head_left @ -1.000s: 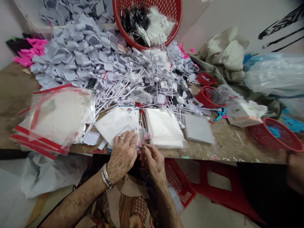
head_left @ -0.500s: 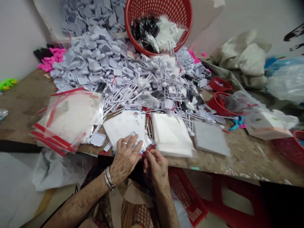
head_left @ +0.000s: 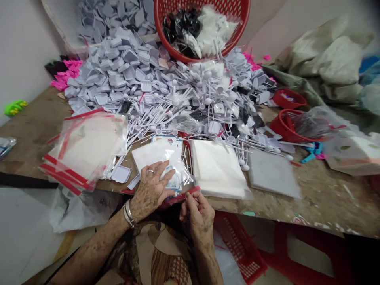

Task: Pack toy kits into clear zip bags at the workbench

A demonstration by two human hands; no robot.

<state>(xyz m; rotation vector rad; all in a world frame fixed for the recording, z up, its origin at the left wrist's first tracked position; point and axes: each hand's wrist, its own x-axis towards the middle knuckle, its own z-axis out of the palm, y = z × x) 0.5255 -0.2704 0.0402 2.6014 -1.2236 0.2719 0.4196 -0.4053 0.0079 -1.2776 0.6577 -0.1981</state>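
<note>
My left hand (head_left: 150, 193) lies flat with fingers spread on a clear plastic bag (head_left: 186, 177) at the table's front edge. White sheets (head_left: 154, 152) and a blue-edged printed card (head_left: 174, 183) show in or under the bag; I cannot tell which. My right hand (head_left: 198, 213) is closed in a pinch at the bag's red strip (head_left: 192, 190), thumb against the fingers. To the right of the bag sits a stack of white sheets (head_left: 218, 168). Left of my hands lie a small ridged tray (head_left: 121, 173) and several clear bags with red strips (head_left: 89, 138).
A large heap of pale plastic trays (head_left: 109, 75) and small scoops (head_left: 204, 99) covers the back. A red basket (head_left: 158, 29) leans over it. On the right are a grey stack of sheets (head_left: 273, 172) and red bowls (head_left: 289, 99). A red crate (head_left: 240, 245) stands below the table.
The view has shifted slightly. My right hand has moved a little down and right, and more of the red strip now shows. My left hand stays spread on the bag, slightly lower.
</note>
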